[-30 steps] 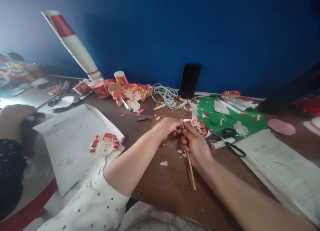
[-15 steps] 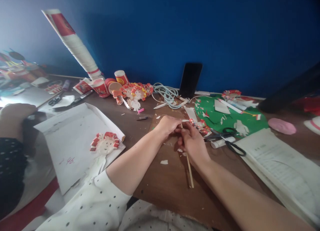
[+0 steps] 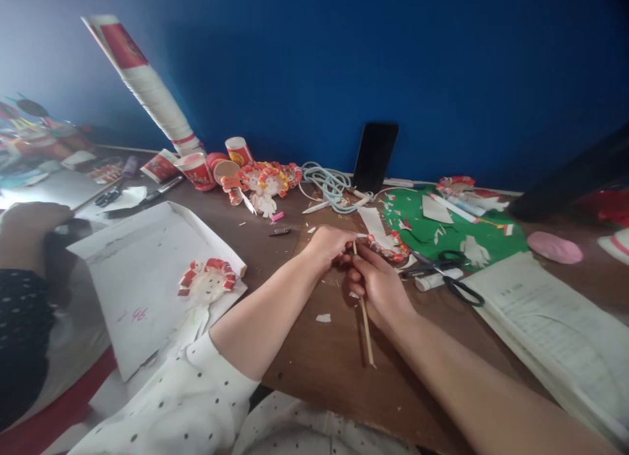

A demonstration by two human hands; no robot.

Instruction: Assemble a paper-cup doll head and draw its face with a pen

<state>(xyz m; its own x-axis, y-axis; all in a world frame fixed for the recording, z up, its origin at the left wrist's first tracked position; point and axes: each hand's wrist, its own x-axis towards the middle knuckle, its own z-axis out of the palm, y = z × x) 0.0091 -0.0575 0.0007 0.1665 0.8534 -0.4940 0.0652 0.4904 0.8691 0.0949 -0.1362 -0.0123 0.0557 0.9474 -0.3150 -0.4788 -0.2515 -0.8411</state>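
While both bare hands meet over the brown tabletop (image 3: 314, 360), a thin stick (image 3: 366, 330) is held between them, slanting down and toward the wearer, its lower end free. The left hand (image 3: 330, 246) has its fingers drawn in narrowly at the stick's upper end, though some fingertips are hidden. Just below and to the right of that, the right hand (image 3: 381, 283) wraps thumb and fingers closely around the stick.

Just beyond the grip lie a white paper strip (image 3: 372, 221) and a red-and-white curled piece (image 3: 393, 246). Nearer the wearer than the grip is a white scrap (image 3: 323, 318). To the right of the grip are black-handled scissors (image 3: 455, 286), a white tube (image 3: 435, 281) partly beneath them, and an open booklet (image 3: 545, 311); farther past it on that side spreads a green sheet (image 3: 407, 212).

Well beyond the grip, a phone (image 3: 376, 157) leans against the blue wall (image 3: 295, 61), with a coiled pale cable (image 3: 331, 186) beside it. Left of the grip, a red-curled paper figure (image 3: 211, 283) rests on a white sheet (image 3: 132, 265); past them stand red cups (image 3: 196, 172). At the far left, another person's hand (image 3: 29, 229) shows above a dark dotted sleeve (image 3: 22, 330).
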